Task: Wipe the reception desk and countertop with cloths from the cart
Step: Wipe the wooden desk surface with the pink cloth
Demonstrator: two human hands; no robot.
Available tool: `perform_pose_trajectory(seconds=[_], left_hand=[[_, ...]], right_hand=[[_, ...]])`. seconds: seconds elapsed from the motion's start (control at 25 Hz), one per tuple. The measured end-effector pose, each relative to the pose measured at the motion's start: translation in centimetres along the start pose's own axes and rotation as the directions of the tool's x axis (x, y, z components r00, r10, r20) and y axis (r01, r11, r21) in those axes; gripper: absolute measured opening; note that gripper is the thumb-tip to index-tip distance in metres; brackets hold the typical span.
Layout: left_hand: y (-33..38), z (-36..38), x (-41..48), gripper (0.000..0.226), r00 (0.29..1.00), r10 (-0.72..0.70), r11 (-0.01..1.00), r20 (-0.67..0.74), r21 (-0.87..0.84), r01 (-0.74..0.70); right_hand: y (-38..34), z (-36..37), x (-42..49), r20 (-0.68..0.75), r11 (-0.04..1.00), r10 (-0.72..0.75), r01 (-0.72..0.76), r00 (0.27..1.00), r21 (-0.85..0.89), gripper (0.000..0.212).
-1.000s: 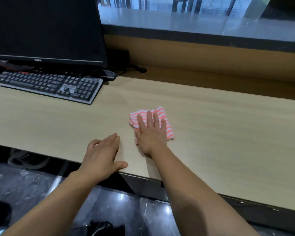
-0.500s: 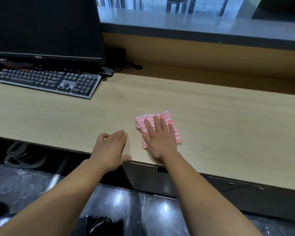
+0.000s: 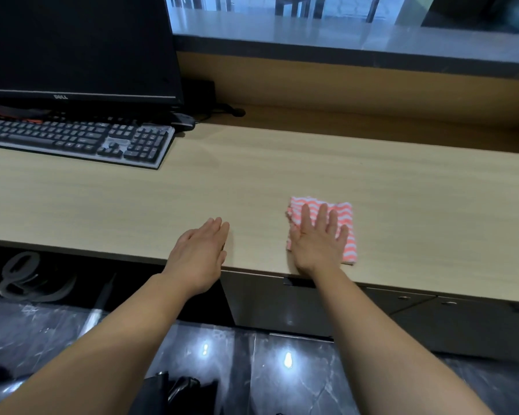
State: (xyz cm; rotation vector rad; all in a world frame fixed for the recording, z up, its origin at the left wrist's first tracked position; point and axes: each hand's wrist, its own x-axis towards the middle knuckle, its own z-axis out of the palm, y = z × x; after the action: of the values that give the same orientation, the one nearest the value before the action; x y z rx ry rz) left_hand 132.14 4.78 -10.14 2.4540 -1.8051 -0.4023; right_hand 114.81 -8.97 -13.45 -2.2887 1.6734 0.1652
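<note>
A folded pink-and-white wavy-striped cloth point(image 3: 344, 211) lies flat on the light wood reception desk point(image 3: 252, 175), close to its front edge. My right hand point(image 3: 316, 241) presses palm-down on the cloth with fingers spread, covering its left and lower part. My left hand point(image 3: 200, 253) rests flat on the bare desk edge to the cloth's left, fingers together, holding nothing. The raised grey countertop point(image 3: 342, 31) runs along the back, above a wooden upstand.
A black monitor point(image 3: 72, 46) and a grey keyboard point(image 3: 78, 139) stand at the desk's left, with a dark mouse point(image 3: 183, 124) beside the keyboard. Dark drawers point(image 3: 432, 319) sit under the desk front. Glossy dark floor and cables lie below.
My right hand has slid the cloth to the right along the desk's front edge. My left hand has shifted right along the edge too.
</note>
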Motion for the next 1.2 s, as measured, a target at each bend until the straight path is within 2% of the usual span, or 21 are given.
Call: perform_pose_trajectory(seconds=[0.24, 0.36, 0.44, 0.68, 0.84, 0.96, 1.12, 1.2], left_hand=[[-1.3, 0.5, -0.5, 0.058, 0.999, -0.029, 0.999, -0.044, 0.019, 0.029], [-0.5, 0.8, -0.5, 0.060, 0.998, -0.034, 0.999, -0.048, 0.014, 0.034], [1.0, 1.1, -0.2, 0.061, 0.999, -0.015, 1.000, -0.037, 0.023, 0.015], [7.1, 1.8, 1.8, 0.053, 0.995, 0.100, 0.994, -0.030, 0.045, -0.099], [10.2, 2.0, 2.8, 0.053, 0.988, 0.154, 0.987, -0.009, 0.050, -0.153], [11.1, 2.0, 3.1, 0.053, 0.985, 0.172, 0.984, 0.006, 0.047, -0.172], [11.0, 1.4, 3.5, 0.053, 0.987, 0.163, 0.986, 0.011, 0.040, -0.163], [10.7, 1.2, 3.7, 0.052, 0.988, 0.152, 0.988, -0.001, 0.040, -0.151]], right_hand=[[-8.8, 3.0, -3.8, 0.046, 0.949, -0.311, 0.313, 0.949, -0.043, 0.059], [-8.2, 3.0, -4.1, 0.084, 0.897, -0.435, 0.439, 0.896, -0.043, 0.057], [-6.0, 2.8, -4.1, 0.076, 0.887, -0.457, 0.461, 0.886, -0.041, 0.056], [4.5, 0.9, -4.0, 0.014, 0.957, -0.287, 0.287, 0.958, -0.048, 0.055], [12.8, -1.2, -3.3, -0.029, 0.992, -0.090, 0.088, 0.995, -0.086, 0.056], [17.1, -2.4, -2.7, -0.048, 0.992, 0.072, -0.077, 0.996, -0.101, 0.057], [16.4, -2.2, -1.9, -0.056, 0.978, 0.204, -0.205, 0.977, -0.024, 0.060], [13.9, -1.7, -1.4, -0.088, 0.984, 0.179, -0.179, 0.980, 0.004, 0.060]])
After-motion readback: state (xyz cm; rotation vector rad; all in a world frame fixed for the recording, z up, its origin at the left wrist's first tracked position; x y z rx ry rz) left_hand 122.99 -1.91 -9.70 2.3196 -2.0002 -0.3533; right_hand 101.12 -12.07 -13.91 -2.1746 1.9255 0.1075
